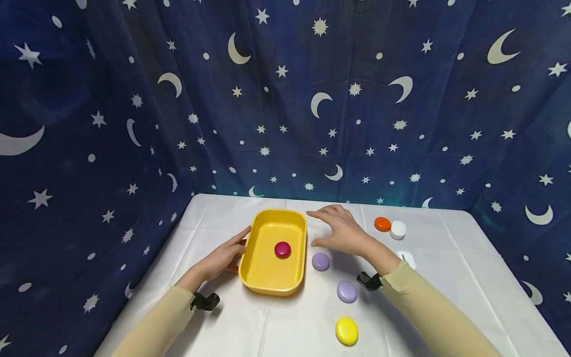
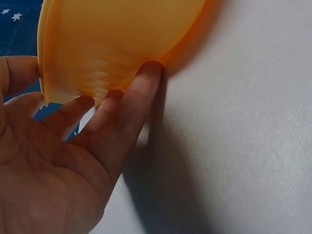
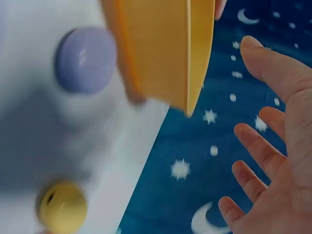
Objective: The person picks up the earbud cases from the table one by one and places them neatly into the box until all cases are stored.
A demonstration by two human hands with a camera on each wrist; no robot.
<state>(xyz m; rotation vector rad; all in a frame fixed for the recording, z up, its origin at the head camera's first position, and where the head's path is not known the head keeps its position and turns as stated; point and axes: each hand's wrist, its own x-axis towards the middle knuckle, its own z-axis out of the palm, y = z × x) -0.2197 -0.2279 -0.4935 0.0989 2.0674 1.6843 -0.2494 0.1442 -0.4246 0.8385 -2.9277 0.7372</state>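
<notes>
Left hand [image 1: 220,260], fingers extended, touches the outer side of the yellow tray [image 1: 263,272] on the bench [image 1: 285,327]; right hand [image 1: 341,230], fingers spread, hovers just beside it; inside sits one crimson disc [image 1: 282,250]!

Site: a makeshift recording booth, by the look of it; kind of building cannot be told. Dark-blue moon-and-star cloth [image 1: 290,104] hangs beyond the fingers [image 1: 322,216] and off to their left and right (folds visible); white-covered table [image 1: 223,327] beneath them; black wrist cameras [image 1: 205,301] behind them
</notes>
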